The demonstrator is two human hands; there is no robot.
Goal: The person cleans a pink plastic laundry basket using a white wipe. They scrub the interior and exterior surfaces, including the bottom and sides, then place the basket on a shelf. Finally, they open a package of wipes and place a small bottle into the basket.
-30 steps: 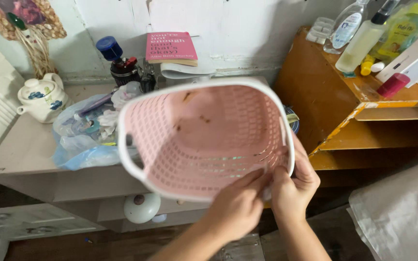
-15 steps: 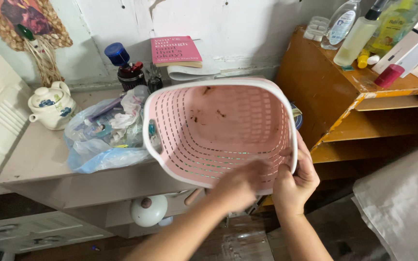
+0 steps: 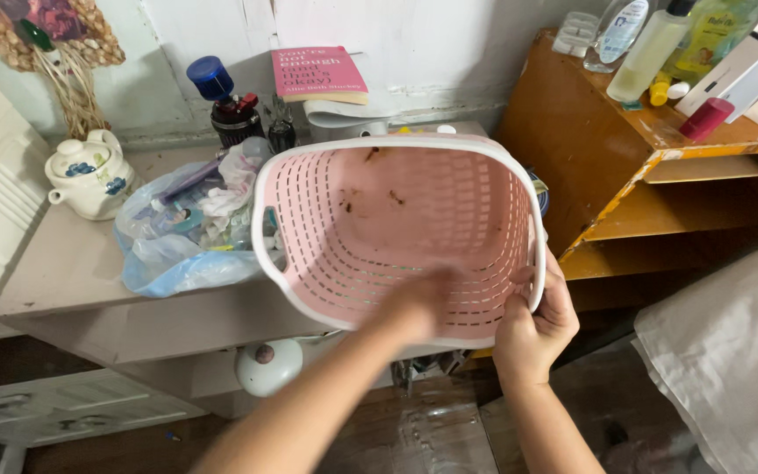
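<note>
At the far left a white teapot with blue flowers stands on the grey counter. Just right of it lies a blue plastic bag stuffed with odds and ends. A pink slatted basket with a white rim is tilted toward the camera above the counter's near edge. The left hand reaches inside the basket against its near wall, blurred, so I cannot tell its grip. The right hand clenches the basket's near right rim. Further right stands an orange wooden shelf carrying bottles
</note>
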